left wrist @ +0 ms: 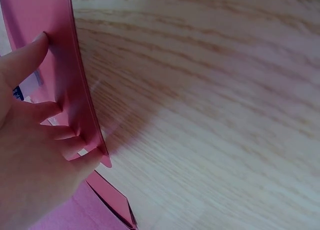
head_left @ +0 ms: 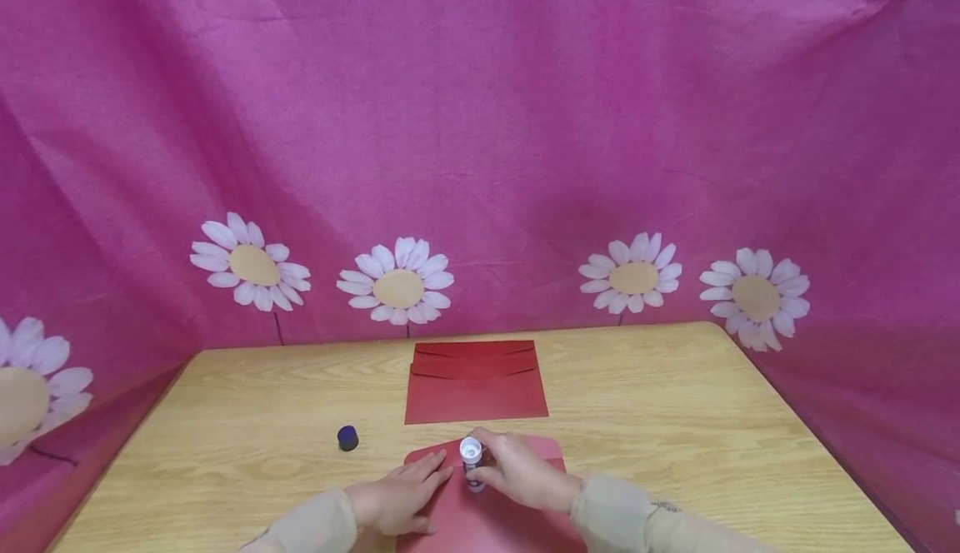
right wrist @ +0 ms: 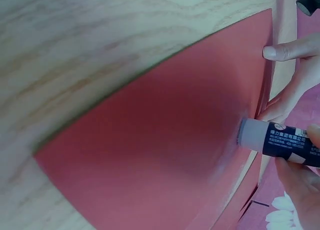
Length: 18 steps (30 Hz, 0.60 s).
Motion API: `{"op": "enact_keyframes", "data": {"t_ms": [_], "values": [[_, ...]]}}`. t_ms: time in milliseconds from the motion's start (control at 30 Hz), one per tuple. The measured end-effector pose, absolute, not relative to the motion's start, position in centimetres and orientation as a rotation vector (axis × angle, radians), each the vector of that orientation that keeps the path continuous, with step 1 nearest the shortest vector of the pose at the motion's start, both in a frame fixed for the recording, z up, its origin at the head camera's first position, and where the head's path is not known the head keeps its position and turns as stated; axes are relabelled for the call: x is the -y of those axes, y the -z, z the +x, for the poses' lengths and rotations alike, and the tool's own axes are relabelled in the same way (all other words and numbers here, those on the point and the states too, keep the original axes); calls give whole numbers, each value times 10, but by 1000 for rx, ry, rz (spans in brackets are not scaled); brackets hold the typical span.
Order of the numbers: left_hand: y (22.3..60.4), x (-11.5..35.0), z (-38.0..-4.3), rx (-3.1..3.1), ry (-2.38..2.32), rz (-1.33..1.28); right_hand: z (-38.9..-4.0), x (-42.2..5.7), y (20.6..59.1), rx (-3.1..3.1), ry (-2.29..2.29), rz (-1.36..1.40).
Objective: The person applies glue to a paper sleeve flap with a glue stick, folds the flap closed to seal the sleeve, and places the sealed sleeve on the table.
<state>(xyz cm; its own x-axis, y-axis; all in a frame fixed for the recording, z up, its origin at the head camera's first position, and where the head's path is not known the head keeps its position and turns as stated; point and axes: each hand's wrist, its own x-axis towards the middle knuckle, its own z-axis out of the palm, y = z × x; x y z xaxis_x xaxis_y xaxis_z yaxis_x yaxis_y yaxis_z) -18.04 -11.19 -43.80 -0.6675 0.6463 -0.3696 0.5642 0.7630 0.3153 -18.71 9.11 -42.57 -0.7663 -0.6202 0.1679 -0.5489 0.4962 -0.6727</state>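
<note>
A red envelope lies before me with its flap side away from me. My right hand grips a glue stick, a dark blue tube with white ends. In the right wrist view the pale end of the glue stick meets the red paper near the fold. To its left, my left hand rests on the envelope with its fingers spread. The left wrist view shows those fingertips along the envelope's edge.
A dark blue cap stands on the wooden table, left of the envelope. Further back lie overlapping red envelopes. A pink cloth printed with white daisies hangs behind the table.
</note>
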Motion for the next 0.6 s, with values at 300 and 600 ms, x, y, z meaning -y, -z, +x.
{"op": "enact_keyframes", "data": {"t_ms": [300, 600], "values": [[438, 113, -181, -2480, -263, 899, -184, -99, 429, -2599, 1225, -1024], [438, 115, -180, -2484, -279, 910, -185, -113, 429, -2606, 1217, -975]]}}
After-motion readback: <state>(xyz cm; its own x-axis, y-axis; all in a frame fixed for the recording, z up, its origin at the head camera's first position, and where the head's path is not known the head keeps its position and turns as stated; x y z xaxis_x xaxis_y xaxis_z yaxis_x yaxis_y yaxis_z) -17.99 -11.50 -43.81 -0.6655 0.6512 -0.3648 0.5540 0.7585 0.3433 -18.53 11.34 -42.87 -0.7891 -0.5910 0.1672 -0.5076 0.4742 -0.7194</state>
